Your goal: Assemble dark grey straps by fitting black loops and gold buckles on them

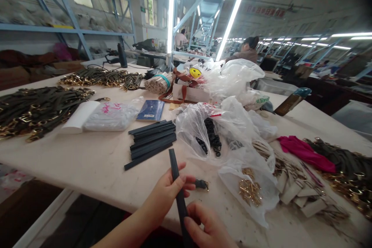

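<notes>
A long dark strap runs between my two hands near the table's front edge. My left hand pinches it around its middle, thumb on top and fingers behind. Lower down, my right hand grips the strap near its bottom end, which leaves the picture. Just past my left fingertips lies a short dark strap piece with a gold clasp. A stack of similar dark strips lies beyond my left hand. To the right, a clear plastic bag holds gold metal hardware.
Another plastic bag with black parts stands behind. Piles of dark straps with gold clasps lie at left and right. A blue booklet, a pink cloth and pale tags share the white table. Two people are farther back.
</notes>
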Motion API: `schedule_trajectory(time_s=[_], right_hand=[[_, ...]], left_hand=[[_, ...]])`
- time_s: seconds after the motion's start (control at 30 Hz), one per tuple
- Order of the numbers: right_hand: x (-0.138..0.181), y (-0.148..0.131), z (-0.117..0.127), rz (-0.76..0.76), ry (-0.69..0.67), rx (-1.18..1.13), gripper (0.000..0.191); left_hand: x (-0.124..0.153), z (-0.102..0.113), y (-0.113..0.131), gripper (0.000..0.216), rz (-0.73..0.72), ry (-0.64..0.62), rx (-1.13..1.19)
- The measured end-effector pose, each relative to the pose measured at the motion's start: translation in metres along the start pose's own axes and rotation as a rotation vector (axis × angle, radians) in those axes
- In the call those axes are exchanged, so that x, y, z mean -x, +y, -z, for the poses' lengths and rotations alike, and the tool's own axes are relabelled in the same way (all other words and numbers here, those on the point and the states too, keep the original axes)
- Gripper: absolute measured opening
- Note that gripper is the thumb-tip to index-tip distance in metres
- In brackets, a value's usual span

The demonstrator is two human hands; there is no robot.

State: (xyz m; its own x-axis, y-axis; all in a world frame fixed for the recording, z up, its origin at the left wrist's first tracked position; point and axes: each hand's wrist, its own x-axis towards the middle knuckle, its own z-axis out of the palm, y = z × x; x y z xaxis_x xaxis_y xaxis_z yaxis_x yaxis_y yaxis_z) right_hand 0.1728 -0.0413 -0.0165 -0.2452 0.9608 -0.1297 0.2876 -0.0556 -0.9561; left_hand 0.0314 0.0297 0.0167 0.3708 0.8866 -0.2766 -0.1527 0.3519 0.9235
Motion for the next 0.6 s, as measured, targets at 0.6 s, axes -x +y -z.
schedule_trajectory(time_s=[0.6], right_hand=[[-0.201, 0.043, 0.122, 0.288, 0.308, 1.203, 0.034]], left_hand=[[-0.023, 0.023, 0.014, 0.039, 0.450, -0.117, 0.614]])
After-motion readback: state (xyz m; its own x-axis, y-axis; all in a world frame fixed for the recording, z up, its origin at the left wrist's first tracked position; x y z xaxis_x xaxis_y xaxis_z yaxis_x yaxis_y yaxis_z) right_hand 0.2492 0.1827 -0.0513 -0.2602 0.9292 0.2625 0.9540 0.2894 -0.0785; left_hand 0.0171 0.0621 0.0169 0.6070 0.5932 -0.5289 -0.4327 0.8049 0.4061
